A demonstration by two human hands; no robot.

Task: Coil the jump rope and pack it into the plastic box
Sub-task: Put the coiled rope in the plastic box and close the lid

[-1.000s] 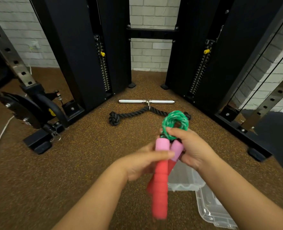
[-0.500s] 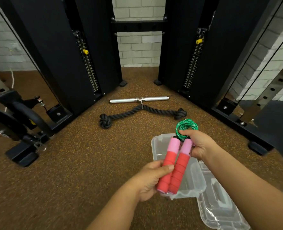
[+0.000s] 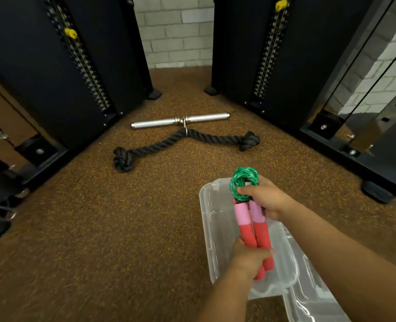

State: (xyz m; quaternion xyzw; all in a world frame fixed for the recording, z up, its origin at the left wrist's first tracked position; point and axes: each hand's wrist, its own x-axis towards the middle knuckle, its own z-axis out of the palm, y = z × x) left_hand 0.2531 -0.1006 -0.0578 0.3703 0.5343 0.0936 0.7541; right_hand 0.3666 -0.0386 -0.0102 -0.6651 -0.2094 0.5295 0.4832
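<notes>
Setting: gym floor [image 3: 80, 228] of brown speckled rubber, between two black weight-stack towers, with a white brick wall behind.

Right hand [image 3: 265, 197]: closed on the green coil [image 3: 243, 182], thumb and fingers pinching it where the rope meets the handles.

Left hand [image 3: 248, 259]: clamped around the lower, red ends of the two handles [image 3: 254, 231], holding them side by side.

Jump rope: coiled into a tight green ring at the top; both pink-and-red foam handles lie parallel and touching below it. The bundle is held over the open box, tilted along its length. Whether it touches the box bottom cannot be told.

Plastic box [image 3: 212, 219]: clear, open, on the floor directly under the hands.

Lid [image 3: 313, 303]: clear, off the box, lying just beside it at the lower right.

Surroundings: black knotted rope attachment [image 3: 180, 141] and steel bar handle [image 3: 180, 121] on the floor beyond the box, well apart from it.

Progress (judgement): coiling appears complete; the rope is at the box but not released. Left to do: set it down, let go, and probably fit the lid.

Writing: no brand, label or lettering is legible on any item.
</notes>
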